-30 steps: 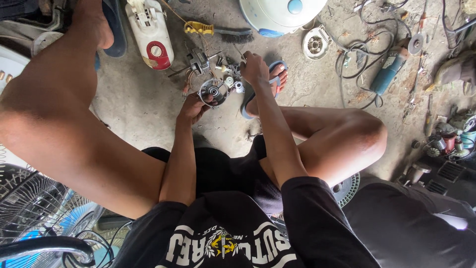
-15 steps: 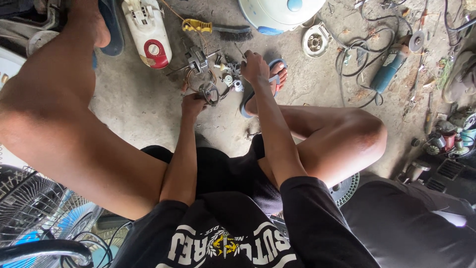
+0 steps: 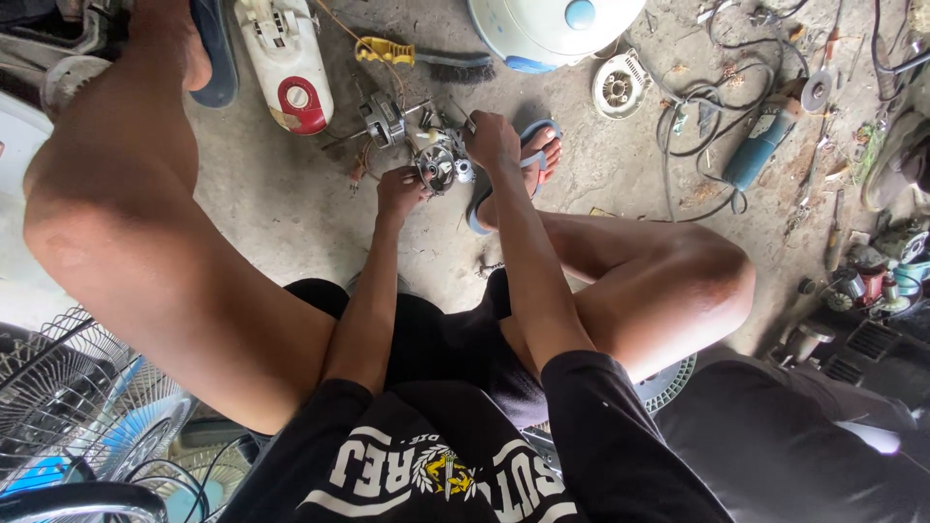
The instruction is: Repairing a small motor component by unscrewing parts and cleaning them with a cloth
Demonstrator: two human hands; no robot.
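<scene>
The left hand (image 3: 399, 191) and the right hand (image 3: 491, 140) are both closing around a small fan motor (image 3: 438, 167), a round silvery metal piece with a dark centre (thin wires are trailing off it), and holding it low over the concrete floor (image 3: 291, 203) between the person's knees. It is hanging just beside the foot in a blue sandal (image 3: 528, 165), with a second motor part (image 3: 384, 120) lying near on the ground and a white-and-red fan housing (image 3: 288, 63) further left.

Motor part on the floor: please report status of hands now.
Left hand grips small metal motor part. Right hand on it from above. Second motor and yellow brush close behind.
</scene>
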